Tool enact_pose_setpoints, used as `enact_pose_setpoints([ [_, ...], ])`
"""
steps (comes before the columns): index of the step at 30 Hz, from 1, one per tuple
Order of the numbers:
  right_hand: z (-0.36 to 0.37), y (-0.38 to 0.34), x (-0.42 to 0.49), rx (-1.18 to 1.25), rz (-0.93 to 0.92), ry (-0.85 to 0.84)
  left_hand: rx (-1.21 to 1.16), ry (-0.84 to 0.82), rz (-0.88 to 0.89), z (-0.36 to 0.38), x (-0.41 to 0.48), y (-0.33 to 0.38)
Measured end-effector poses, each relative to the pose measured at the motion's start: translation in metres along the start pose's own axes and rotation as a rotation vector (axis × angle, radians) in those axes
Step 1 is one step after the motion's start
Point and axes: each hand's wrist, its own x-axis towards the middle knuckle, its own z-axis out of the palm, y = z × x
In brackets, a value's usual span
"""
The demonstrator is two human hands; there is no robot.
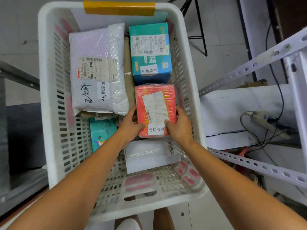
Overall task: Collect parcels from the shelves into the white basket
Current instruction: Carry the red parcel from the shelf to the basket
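Observation:
The white basket point(44, 103) fills the middle of the head view and holds several parcels. A red wrapped parcel point(154, 97) lies at its right side, gripped on both sides by my left hand point(131, 125) and my right hand point(179, 127). Beyond it stands a teal box point(149, 63). A white bubble mailer point(98, 72) covers the left half. A teal printed parcel point(101, 131) sits under my left forearm, and a flat white box point(149, 156) lies nearest to me, partly beneath the red parcel.
White perforated metal shelf rails point(249, 67) run along the right, with a white shelf board point(232, 105) carrying a power strip and cables point(265, 122). A dark stand point(199, 30) is on the floor beyond the basket. A grey surface point(20, 138) lies to the left.

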Motion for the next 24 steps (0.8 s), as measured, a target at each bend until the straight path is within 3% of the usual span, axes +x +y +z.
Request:
enact_pose_setpoints([
  [6,-0.018,-0.019,-0.004,-0.073,0.093,-0.112,0.082,0.01,-0.032,0.001,-0.017,0.022],
  [14,-0.08,-0.067,-0.048,-0.269,0.053,-0.224,0.75,-0.015,0.077,-0.019,-0.078,0.096],
  [24,-0.202,-0.108,-0.165,-0.314,-0.011,-0.041,1.281,-0.063,0.382,0.01,-0.181,0.213],
])
